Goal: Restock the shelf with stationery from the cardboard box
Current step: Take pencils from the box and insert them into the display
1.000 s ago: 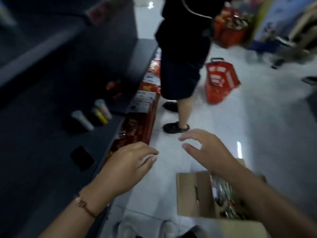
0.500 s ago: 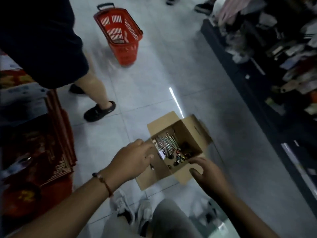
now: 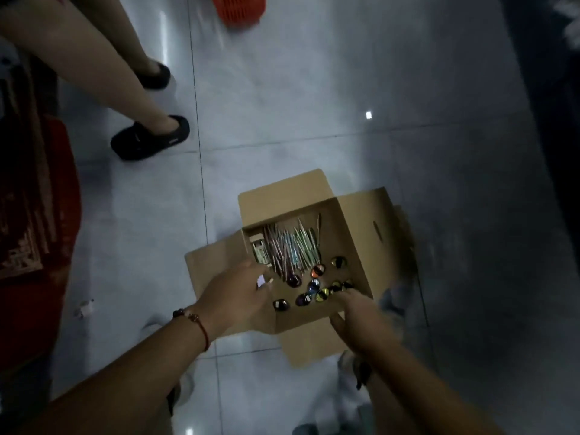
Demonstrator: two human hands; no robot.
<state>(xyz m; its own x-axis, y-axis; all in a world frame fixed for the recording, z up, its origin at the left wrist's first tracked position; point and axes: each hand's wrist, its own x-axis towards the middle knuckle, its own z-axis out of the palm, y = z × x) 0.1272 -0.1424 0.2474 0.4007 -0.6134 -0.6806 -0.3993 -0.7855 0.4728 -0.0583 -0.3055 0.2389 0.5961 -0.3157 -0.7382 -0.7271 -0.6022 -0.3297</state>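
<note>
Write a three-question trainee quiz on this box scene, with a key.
1. True or false: the cardboard box stands open on the floor.
2. Which lies nearer the box's far wall: A) the pens or B) the round shiny pieces?
3. Fill in: the left hand reaches into the box beside the ____.

Key: 1 true. 2 A. 3 pens. The right hand is at the near edge by the round pieces.

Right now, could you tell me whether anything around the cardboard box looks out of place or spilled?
Nothing has spilled from the cardboard box; the pens and round trinkets lie loose inside it. One oddity: a small white scrap lies on the floor tiles to the box's left, beside the red display. I cannot tell what it is.
</note>
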